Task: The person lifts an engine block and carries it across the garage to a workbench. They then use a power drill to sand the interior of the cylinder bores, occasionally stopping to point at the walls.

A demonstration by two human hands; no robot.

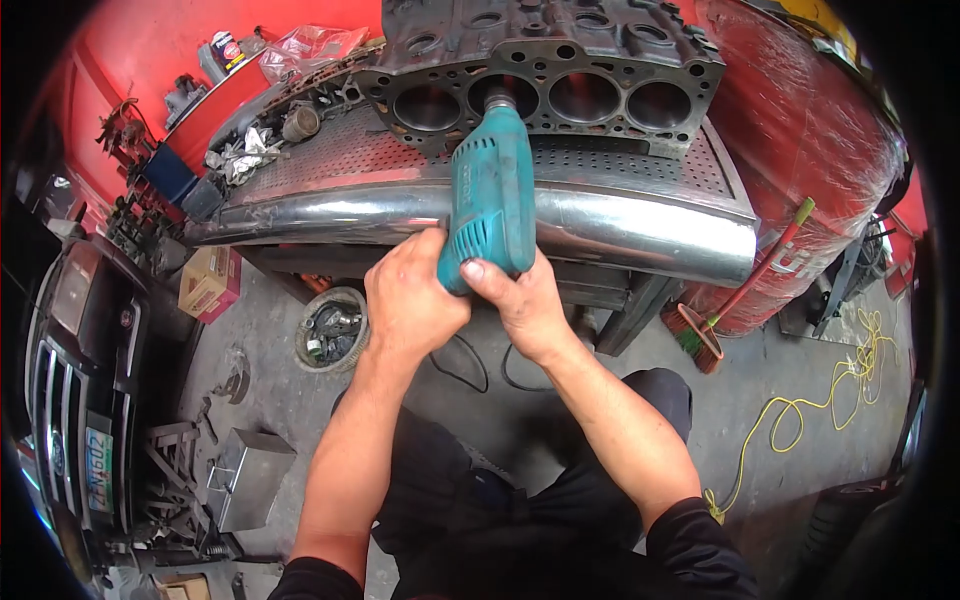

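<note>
A teal power drill (492, 200) points away from me, held in both hands. Its chuck end reaches into the second cylinder bore from the left of an engine block (550, 60); what is fitted in the chuck is hidden inside the bore. My left hand (415, 295) is closed around the drill's handle from the left. My right hand (515, 300) wraps the handle from the right, its thumb lying on the rear of the drill body. The block rests on a perforated metal bench top (350, 165) with its row of bores facing me.
A rounded shiny metal edge (640, 235) fronts the bench. Below stand a bucket of parts (333, 330) and a cardboard box (210, 283). A broom (695, 335) leans at right, near a yellow cord (785, 405) on the floor. A vehicle front (80, 400) stands at left.
</note>
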